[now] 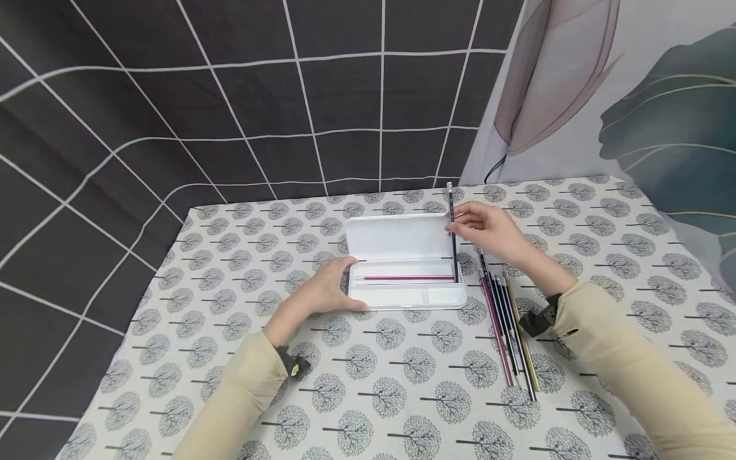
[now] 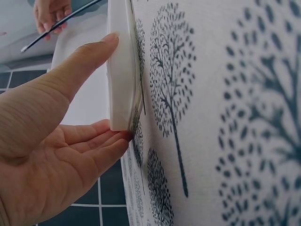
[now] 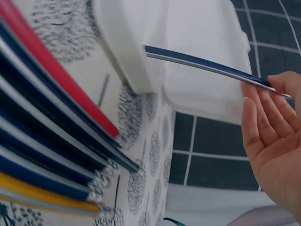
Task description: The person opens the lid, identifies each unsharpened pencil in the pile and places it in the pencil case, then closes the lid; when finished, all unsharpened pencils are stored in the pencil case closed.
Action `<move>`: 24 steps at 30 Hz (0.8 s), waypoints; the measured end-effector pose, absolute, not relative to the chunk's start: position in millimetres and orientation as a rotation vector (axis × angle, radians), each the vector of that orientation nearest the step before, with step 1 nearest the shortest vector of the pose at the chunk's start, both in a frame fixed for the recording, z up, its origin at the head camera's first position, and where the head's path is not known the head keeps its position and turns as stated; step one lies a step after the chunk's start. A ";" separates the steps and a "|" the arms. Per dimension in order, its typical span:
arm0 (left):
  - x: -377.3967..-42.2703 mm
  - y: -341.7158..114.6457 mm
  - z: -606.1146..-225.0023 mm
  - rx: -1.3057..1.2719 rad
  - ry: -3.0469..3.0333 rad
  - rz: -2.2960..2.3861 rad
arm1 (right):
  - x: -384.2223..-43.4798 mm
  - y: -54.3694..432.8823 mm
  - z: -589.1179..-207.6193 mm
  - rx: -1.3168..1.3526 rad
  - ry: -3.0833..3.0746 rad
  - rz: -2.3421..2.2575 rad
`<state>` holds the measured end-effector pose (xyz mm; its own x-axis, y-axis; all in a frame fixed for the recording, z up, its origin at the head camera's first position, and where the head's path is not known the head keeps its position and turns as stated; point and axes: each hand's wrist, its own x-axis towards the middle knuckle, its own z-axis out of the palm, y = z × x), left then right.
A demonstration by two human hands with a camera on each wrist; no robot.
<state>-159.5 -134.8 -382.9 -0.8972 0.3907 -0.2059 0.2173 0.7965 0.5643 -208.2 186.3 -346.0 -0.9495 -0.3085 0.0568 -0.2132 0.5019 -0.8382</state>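
A white pencil case (image 1: 397, 297) lies on the table with its lid (image 1: 397, 236) raised at the back. Inside its longer compartment rests a magenta pencil (image 1: 408, 278). My left hand (image 1: 329, 289) grips the case's left end, thumb at the front and fingers behind, as the left wrist view also shows. With thumb and fingertips, my right hand (image 1: 489, 231) pinches a dark blue pencil (image 3: 202, 68) with silver stripes. That pencil stands nearly upright, its lower end at the right side of the case's interior.
To the right of the case lies a loose bundle of several pencils (image 1: 506, 326), dark blue, magenta and gold. The tabletop bears a tree-patterned cloth (image 1: 402, 383). Behind it hangs a dark curtain (image 1: 345, 96) with a white grid.
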 end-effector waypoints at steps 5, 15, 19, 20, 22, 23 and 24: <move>-160.0 -134.2 -383.1 0.477 2.675 0.798 | -208.3 182.4 -348.4 -0.636 2.682 -1.277; -158.0 -135.0 -383.7 0.460 2.685 0.791 | -204.0 164.4 -360.6 -0.924 2.628 -1.072; -157.7 -134.4 -382.8 0.460 2.677 0.799 | -203.3 157.2 -368.4 -1.054 2.583 -0.955; -157.8 -134.1 -382.7 0.461 2.675 0.800 | -202.9 155.9 -369.7 -1.076 2.570 -0.933; -157.7 -133.8 -382.6 0.468 2.675 0.800 | -202.2 153.8 -372.0 -1.094 2.558 -0.888; -157.7 -133.7 -382.6 0.468 2.676 0.802 | -201.8 152.8 -372.5 -1.091 2.551 -0.872; -157.7 -133.6 -382.6 0.473 2.677 0.806 | -201.6 151.9 -372.8 -1.090 2.543 -0.863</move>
<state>-157.7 -133.6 -382.6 -0.8992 0.3932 -0.1920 0.2219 0.7879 0.5744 -201.6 151.9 -372.8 -0.6917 -0.7221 0.0089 -0.5785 0.5467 -0.6054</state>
